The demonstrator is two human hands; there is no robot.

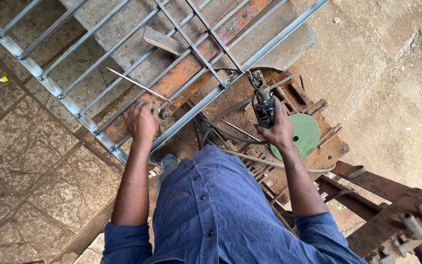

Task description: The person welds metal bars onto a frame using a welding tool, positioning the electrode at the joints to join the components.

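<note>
My left hand [141, 120] holds a thin welding rod [137, 84] that slants up to the left, and it rests on a bar of the grey metal grille [199, 105]. My right hand [278, 130] grips a black electrode holder [263, 105] whose jaws point at the grille's lower rail. A thick cable [230, 134] runs from the holder across the rusty work table [230, 98]. The grille lies over a rusty orange steel beam [184, 68].
A green grinding disc [306, 132] lies on the table beside my right hand. Rusty steel pieces and brackets [387, 215] sit at the lower right. A short flat offcut [161, 40] rests on the concrete block. Stone paving [25, 146] spreads to the left, bare dirt to the right.
</note>
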